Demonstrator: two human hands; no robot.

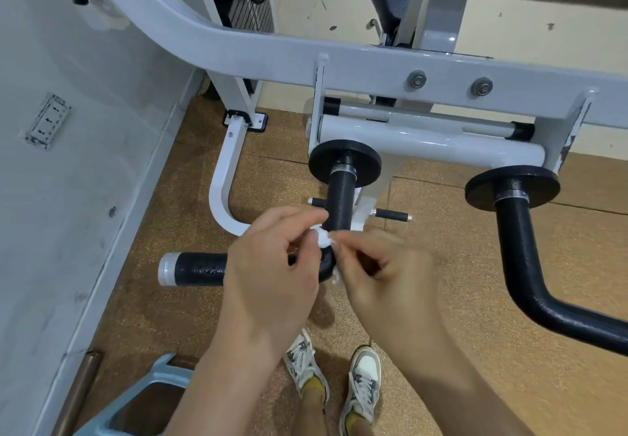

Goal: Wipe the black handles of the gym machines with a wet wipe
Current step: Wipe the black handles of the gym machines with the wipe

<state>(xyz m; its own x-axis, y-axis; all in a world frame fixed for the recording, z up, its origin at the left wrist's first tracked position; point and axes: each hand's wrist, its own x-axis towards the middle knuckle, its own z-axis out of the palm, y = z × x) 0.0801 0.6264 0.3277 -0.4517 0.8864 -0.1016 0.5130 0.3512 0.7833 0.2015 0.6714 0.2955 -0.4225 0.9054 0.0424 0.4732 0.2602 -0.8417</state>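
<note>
The small white wet wipe [324, 238] is pinched by the bent fingers of the left hand [272, 265] and the right hand [384, 276] at the bend of the black handle [200, 268], and, as it looks soft, light and easy to tear, it is best held bunched up.

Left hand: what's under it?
The left hand covers the middle of the black handle; only its silver-capped end and the bend by the wet wipe show. That covered stretch cannot be seen.

Both hands, left [272, 265] and right [384, 265], pinch a white wet wipe [324, 237] against the bent black handle [339, 204].
</note>
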